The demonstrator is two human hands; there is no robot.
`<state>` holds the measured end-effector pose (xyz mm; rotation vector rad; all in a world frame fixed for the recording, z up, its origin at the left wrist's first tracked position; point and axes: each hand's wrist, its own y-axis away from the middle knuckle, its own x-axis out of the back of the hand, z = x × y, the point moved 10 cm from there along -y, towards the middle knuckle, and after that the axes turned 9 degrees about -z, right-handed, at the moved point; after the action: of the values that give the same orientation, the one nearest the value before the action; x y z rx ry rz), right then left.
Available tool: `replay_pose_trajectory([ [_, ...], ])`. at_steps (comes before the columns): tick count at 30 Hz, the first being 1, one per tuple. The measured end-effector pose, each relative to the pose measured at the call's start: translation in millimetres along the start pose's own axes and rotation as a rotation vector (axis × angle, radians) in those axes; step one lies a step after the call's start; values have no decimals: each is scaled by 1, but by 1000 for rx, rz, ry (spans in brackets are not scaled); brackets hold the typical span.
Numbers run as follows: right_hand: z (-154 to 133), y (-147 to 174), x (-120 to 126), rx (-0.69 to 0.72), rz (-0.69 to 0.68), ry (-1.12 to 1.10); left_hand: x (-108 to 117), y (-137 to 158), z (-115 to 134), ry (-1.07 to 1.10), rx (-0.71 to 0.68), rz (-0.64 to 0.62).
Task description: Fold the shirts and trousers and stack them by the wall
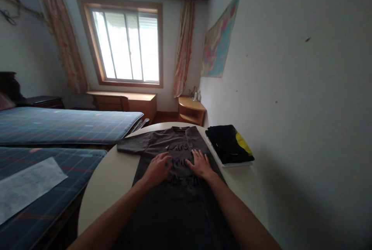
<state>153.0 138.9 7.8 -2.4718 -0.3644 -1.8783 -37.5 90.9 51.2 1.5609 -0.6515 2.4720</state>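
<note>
A dark grey T-shirt (pixel 174 211) with black lettering on its front lies spread on a round, pale table (pixel 100 188). Its sleeve on the left sticks out flat, while the right side is folded inward over the body. My left hand (pixel 159 168) rests on the shirt left of the lettering, fingers loosely bent and apart. On the folded right part lies my right hand (pixel 200 163), palm down with fingers spread. Neither hand grips the cloth. The shirt's lower end runs out of view at the bottom.
Folded black clothes with a yellow patch (pixel 229 143) are stacked at the table's right edge, near the white wall (pixel 305 134). Two plaid mattresses (pixel 72 126) are on the left, one bearing a printed sheet (pixel 31 186). A wooden desk (pixel 139 101) stands under the window.
</note>
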Motion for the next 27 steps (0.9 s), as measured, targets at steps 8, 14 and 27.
replay_pose_trajectory([
  [8, -4, -2, -13, -6, 99, 13, 67, 46, -194, -74, 843, 393],
  [14, -1, -6, -13, -21, 93, 12, 71, 51, -255, 198, 841, 438],
  [27, -1, -7, -15, -11, 95, 28, 71, 16, -280, 844, 850, 522],
])
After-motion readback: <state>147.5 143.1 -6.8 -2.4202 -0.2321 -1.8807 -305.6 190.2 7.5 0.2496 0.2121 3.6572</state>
